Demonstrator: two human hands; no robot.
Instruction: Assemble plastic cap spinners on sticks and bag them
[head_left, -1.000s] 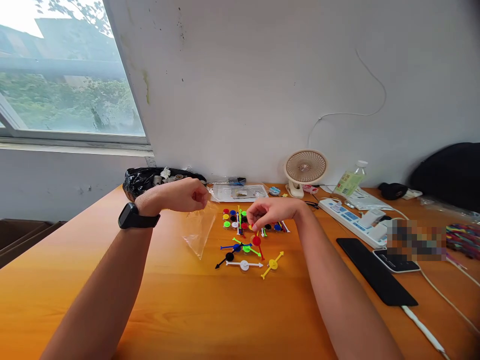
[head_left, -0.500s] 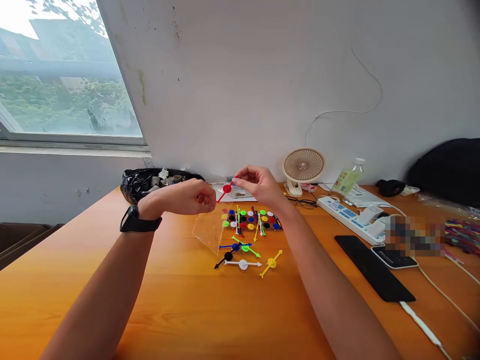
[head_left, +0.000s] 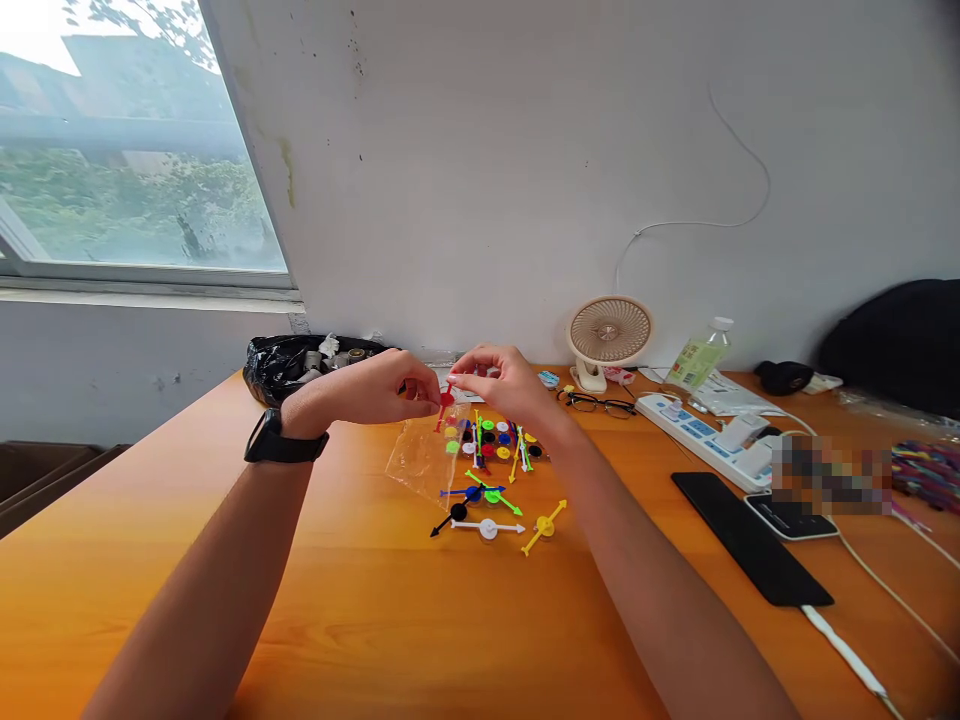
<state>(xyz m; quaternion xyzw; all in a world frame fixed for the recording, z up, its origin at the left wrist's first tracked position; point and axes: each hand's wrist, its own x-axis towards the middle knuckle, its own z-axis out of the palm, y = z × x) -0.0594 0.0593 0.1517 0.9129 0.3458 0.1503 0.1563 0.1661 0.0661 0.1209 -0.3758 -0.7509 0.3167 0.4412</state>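
Note:
A clear plastic bag (head_left: pixel 421 462) hangs from my left hand (head_left: pixel 379 390), whose fingers are closed on its upper part. My right hand (head_left: pixel 504 386) pinches the upper end of a red arrow spinner (head_left: pixel 446 400), close to the left fingertips. The spinner tilts down at the top of the bag; whether it is inside or in front I cannot tell. On the table below lie loose arrow spinners: a yellow one (head_left: pixel 545 526), a white one (head_left: pixel 488 529), a black one (head_left: pixel 458 512), a blue one (head_left: pixel 473 494) and a green one (head_left: pixel 493 496).
Behind them, a cluster of colourful spinners and discs (head_left: pixel 503 452) lies partly under my right wrist. A black bag (head_left: pixel 274 372) sits at the back left. To the right are a fan (head_left: pixel 609 332), glasses (head_left: pixel 598 403), a power strip (head_left: pixel 686 428), a bottle (head_left: pixel 700 355) and a black phone-like slab (head_left: pixel 750 538).
My right hand has moved left and slightly down, bringing the red arrow spinner to the top of the bag. My left hand stays nearly in place.

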